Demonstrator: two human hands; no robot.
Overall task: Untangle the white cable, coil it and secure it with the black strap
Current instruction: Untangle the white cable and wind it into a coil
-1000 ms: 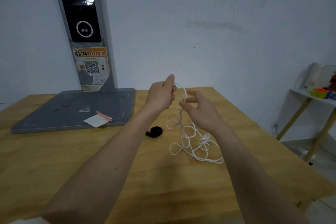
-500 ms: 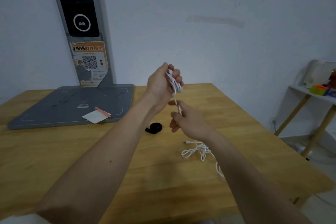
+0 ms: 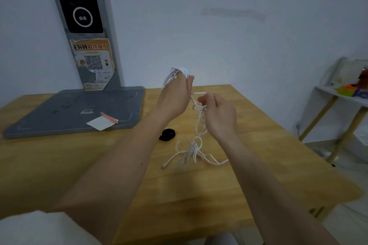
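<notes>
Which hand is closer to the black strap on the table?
Judged in the image, the right. The right hand pinches the white cable just right of and above the black strap; the left hand holds coils higher up.

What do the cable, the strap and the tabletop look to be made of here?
White cable: thin, limp, smooth; probably plastic-sheathed, as it droops in soft loops. Black strap: matte, no shine; likely fabric, perhaps hook-and-loop, too small to confirm. Table: light wood or wood-look top, with visible grain and a satin finish.

More white cable (image 3: 196,125) now wraps the left hand (image 3: 175,95), right hand (image 3: 219,113) raised.
</notes>
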